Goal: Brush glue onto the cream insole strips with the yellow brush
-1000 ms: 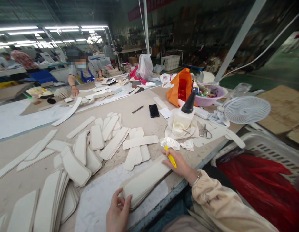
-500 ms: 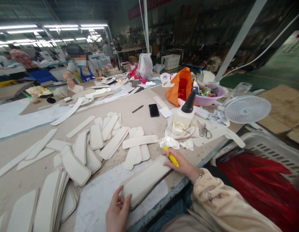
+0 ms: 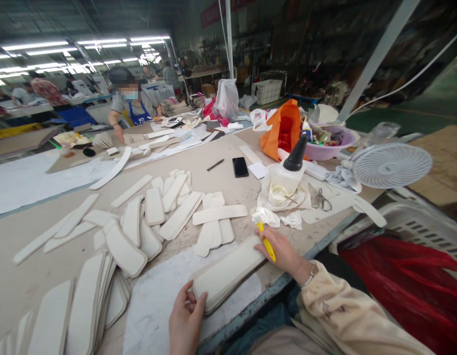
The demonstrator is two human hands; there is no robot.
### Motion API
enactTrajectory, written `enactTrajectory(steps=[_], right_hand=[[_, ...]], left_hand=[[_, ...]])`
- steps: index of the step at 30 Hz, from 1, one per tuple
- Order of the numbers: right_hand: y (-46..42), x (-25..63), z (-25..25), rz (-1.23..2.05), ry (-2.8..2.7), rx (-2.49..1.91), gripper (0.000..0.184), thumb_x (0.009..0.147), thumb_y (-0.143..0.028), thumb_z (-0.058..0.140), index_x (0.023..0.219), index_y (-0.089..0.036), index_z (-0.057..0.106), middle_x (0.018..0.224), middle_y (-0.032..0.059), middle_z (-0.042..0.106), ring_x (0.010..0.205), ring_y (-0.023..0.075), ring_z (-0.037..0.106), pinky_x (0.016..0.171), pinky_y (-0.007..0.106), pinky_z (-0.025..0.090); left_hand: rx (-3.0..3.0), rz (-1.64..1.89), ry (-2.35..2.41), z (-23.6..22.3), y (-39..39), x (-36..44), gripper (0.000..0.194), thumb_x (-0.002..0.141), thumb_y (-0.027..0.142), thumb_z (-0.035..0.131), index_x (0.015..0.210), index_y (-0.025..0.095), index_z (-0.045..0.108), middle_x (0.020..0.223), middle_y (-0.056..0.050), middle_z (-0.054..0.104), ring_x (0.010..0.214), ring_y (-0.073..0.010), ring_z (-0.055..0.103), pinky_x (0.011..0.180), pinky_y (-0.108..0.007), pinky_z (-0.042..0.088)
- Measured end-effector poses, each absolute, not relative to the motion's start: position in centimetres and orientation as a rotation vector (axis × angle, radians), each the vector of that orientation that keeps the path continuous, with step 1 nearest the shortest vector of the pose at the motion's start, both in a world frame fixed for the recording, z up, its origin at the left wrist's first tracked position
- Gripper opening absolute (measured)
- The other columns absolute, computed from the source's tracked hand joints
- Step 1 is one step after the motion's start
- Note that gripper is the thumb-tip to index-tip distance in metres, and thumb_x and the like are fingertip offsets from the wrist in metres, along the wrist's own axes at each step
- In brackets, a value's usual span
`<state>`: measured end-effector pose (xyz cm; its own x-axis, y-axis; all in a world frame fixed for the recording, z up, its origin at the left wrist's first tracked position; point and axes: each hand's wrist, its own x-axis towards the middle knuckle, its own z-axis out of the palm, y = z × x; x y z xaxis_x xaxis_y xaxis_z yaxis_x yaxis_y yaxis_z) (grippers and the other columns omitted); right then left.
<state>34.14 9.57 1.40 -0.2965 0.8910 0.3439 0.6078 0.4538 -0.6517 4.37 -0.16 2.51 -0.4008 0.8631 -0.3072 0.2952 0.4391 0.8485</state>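
A stack of long, round-cornered off-white strips (image 3: 228,271) lies before me on a white sheet. My left hand (image 3: 187,313) is closed on the stack's near left end, thumb against its edge. My right hand (image 3: 282,250) holds a yellow-handled brush (image 3: 267,242) and rests its fingers at the stack's far right end. The brush's whitish head points away from me, close to crumpled white paper (image 3: 265,217). Beyond it, a white bottle with a black cone top (image 3: 285,172) stands beside a small round container (image 3: 279,194). Scissors (image 3: 320,199) lie to its right.
Loose strips (image 3: 124,246) and further stacks (image 3: 84,305) spread over the left of the table. A phone (image 3: 240,167), a pen (image 3: 215,165), an orange bag (image 3: 282,130), a purple basin (image 3: 330,148) and a fan (image 3: 391,166) stand farther back. A co-worker (image 3: 130,106) sits opposite.
The view has shifted slightly, so most things sit a little farther right in the picture. Both hands keep their hold; stack and brush look much the same.
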Motion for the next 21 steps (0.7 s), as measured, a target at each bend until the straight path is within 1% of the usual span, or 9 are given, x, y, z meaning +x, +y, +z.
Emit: enactTrajectory(steps=[2,4,7,10,12,15,18,21], right_hand=[[8.4,32.8,1.7,0.448,-2.113,-1.184,0.009,0.088,-0.026,0.058,0.092,-0.022,0.051,0.118,0.0123,0.062,0.118,0.0258,0.053,0.098,0.046,0.046],[6.8,30.8,1.9,0.414,-2.251,-1.068,0.01,0.089,-0.03,0.056,0.092,-0.021,0.054,0.115,0.0113,0.064,0.122,0.0242,0.051,0.106,0.046,0.04],[4.9,27.9,1.6,0.427,-2.41,-0.933,0.021,0.09,-0.04,0.054,0.095,-0.02,0.056,0.119,0.0101,0.063,0.129,0.0217,0.045,0.113,0.044,0.031],[4.2,27.2,0.8,0.418,-2.435,-0.985,0.029,0.087,-0.047,0.057,0.096,-0.019,0.057,0.116,0.0112,0.064,0.132,0.0231,0.042,0.115,0.045,0.027],[4.5,28.3,0.5,0.378,-2.415,-1.083,0.029,0.086,-0.045,0.058,0.097,-0.018,0.056,0.116,0.0132,0.064,0.132,0.0246,0.041,0.114,0.047,0.028],[5.3,31.3,0.4,0.306,-2.358,-1.219,0.025,0.087,-0.039,0.059,0.099,-0.018,0.055,0.126,0.0168,0.059,0.132,0.0278,0.041,0.112,0.052,0.031],[5.7,34.2,0.3,0.272,-2.265,-1.293,0.026,0.085,-0.036,0.062,0.1,-0.018,0.051,0.132,0.0183,0.054,0.133,0.0314,0.039,0.109,0.057,0.033],[5.7,35.6,0.2,0.286,-2.158,-1.311,0.023,0.084,-0.031,0.062,0.1,-0.02,0.048,0.131,0.0171,0.055,0.135,0.0315,0.036,0.106,0.056,0.038]], left_hand=[[0.98,0.924,1.921,2.7,-0.1,4.5,0.075,0.055,0.066,0.069,0.109,0.016,0.057,0.066,0.006,0.05,0.051,-0.0138,0.051,0.053,-0.028,0.04],[0.974,0.946,1.912,2.6,-0.1,4.5,0.073,0.056,0.066,0.069,0.109,0.018,0.056,0.067,0.007,0.049,0.05,-0.013,0.05,0.052,-0.027,0.04],[0.94,0.971,1.877,2.3,-0.1,4.5,0.075,0.055,0.067,0.069,0.109,0.018,0.055,0.068,0.007,0.049,0.05,-0.0134,0.051,0.051,-0.027,0.041],[0.951,0.967,1.881,2.1,-0.2,4.5,0.075,0.053,0.068,0.069,0.108,0.018,0.054,0.068,0.007,0.05,0.051,-0.0143,0.052,0.052,-0.029,0.042],[0.992,0.978,1.922,2.0,-0.2,4.5,0.071,0.056,0.068,0.067,0.106,0.019,0.055,0.067,0.007,0.051,0.051,-0.0144,0.052,0.052,-0.029,0.042],[1.028,0.952,1.968,1.9,-0.1,4.3,0.068,0.056,0.068,0.067,0.102,0.019,0.055,0.068,0.005,0.054,0.051,-0.0156,0.053,0.053,-0.03,0.042],[0.992,0.949,1.956,2.0,-0.1,4.1,0.062,0.055,0.064,0.069,0.095,0.018,0.055,0.067,0.003,0.058,0.056,-0.018,0.056,0.056,-0.031,0.045],[0.99,1.057,1.909,2.7,-0.3,4.3,0.048,0.058,0.056,0.072,0.084,0.019,0.057,0.068,0.001,0.06,0.064,-0.0185,0.057,0.062,-0.03,0.046]])
